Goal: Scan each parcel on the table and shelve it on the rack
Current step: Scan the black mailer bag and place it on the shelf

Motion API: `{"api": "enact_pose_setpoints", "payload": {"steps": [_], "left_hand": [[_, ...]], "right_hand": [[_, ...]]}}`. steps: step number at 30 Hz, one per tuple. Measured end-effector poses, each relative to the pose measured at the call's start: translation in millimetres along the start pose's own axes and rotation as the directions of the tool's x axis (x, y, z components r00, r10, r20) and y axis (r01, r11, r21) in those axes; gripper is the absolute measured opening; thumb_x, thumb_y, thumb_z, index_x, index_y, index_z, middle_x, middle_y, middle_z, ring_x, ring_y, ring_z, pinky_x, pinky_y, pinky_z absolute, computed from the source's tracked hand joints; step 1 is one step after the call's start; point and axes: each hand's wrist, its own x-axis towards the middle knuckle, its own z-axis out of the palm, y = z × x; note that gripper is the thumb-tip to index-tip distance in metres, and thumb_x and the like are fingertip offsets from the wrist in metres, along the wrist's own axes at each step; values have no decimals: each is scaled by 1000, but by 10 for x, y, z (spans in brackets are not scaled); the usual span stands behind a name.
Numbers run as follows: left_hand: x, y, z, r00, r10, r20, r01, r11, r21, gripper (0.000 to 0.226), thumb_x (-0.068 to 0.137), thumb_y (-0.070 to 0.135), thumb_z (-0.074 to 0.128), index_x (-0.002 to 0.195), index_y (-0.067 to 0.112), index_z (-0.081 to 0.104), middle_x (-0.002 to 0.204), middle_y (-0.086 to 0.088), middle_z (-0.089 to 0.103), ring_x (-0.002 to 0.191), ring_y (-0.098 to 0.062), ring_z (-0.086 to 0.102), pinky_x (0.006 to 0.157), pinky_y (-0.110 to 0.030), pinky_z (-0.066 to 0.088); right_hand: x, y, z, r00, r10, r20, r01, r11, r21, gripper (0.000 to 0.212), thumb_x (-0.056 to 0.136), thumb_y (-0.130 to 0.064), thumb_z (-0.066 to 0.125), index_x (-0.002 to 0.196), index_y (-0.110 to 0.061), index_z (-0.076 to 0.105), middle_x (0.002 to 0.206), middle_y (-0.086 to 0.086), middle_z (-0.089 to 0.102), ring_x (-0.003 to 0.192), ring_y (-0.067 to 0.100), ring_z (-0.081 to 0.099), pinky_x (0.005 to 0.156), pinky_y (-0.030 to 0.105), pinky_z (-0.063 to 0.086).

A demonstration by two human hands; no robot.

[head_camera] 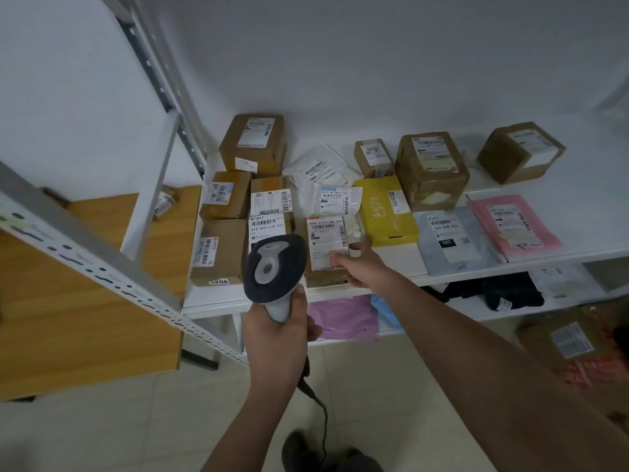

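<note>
My right hand pinches the near edge of a small cardboard parcel on the rack shelf, which looks light and stiff, while my left hand grips the scanner.

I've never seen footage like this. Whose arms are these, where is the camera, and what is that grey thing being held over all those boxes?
There is no machine here: the one picture comes from a camera worn on a person's head, looking down at their own arms. The left hand grips a grey corded handheld barcode scanner. The right hand holds the edge of a brown cardboard parcel with a white label on the white rack shelf. Around it lie more brown boxes, a yellow flat box, a grey plastic mailer and a pink mailer. A wooden table stands at the left.
</note>
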Motion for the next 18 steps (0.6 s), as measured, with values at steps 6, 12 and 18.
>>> {"api": "enact_pose_setpoints", "payload": {"steps": [6, 12, 18], "left_hand": [[-11, -73, -126, 999, 1, -42, 1, 999, 51, 36, 96, 19, 60, 71, -7, 65, 54, -17, 65, 43, -11, 63, 44, -14, 48], [-22, -91, -364, 999, 13, -30, -12, 1000, 25, 29, 95, 19, 62, 84, -8, 64, 60, -19, 66, 43, -12, 63, 44, -13, 47], [-3, -126, -794, 998, 60, 30, -60, 998, 8, 30, 95, 17, 61, 84, -11, 62, 57, -19, 64, 45, -19, 65, 44, -16, 47]], "right_hand": [[23, -126, 160, 988, 28, -149, -61, 972, -226, 80, 79, -50, 67, 141, -11, 37, 132, 11, 52, 115, 27, 52, 88, 35, 49], [-342, -166, 425, 854, -359, -376, 130, 848, -514, 79, 84, -49, 65, 145, -19, 25, 143, 13, 28, 133, 33, 25, 105, 46, 29], [-731, -76, 874, 749, -627, -214, 292, 602, -743, 74, 89, -56, 54, 150, -26, 26, 156, 4, 23, 142, 36, 20, 113, 56, 20]]}}
